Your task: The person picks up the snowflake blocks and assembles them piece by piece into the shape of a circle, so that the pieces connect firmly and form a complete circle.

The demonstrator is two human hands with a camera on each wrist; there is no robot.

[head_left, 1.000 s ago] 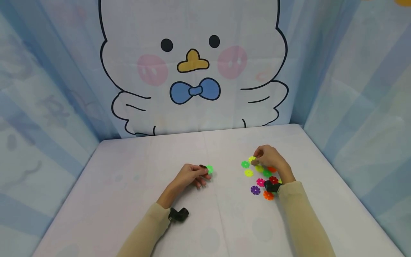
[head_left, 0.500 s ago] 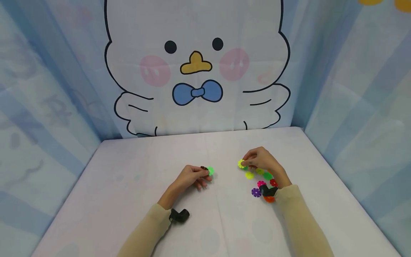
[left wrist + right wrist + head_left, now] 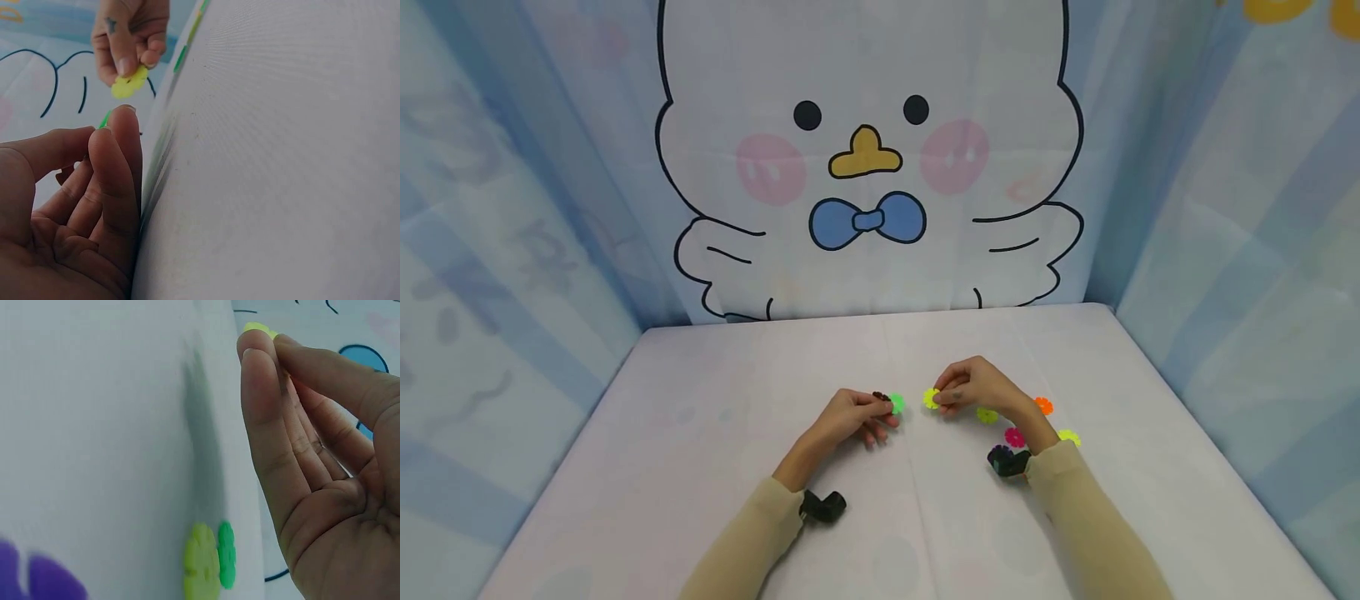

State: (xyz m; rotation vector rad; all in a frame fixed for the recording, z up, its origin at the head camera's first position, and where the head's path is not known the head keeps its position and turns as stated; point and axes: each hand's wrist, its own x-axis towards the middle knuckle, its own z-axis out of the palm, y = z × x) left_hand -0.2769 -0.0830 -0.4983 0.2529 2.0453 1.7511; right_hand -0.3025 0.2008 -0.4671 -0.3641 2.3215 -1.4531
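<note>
Near the table's middle, my left hand pinches a green flower-shaped plastic disc between thumb and fingers. A dark brown disc shows behind the thumb; whether it is joined to the green one I cannot tell. Just to the right, my right hand pinches a yellow flower-shaped disc by its edge. A small gap separates the yellow and green discs. In the left wrist view the yellow disc hangs beyond the left fingertips, where only a sliver of the green disc shows.
Around and under the right forearm lie several loose discs, among them an orange one, a pink one and a yellow one. The right arm hides part of them. A printed curtain stands behind the white table.
My right hand has picked the yellow disc out from among the loose discs and carried it left, close to the left hand. The left hand keeps its hold, nearly still.
</note>
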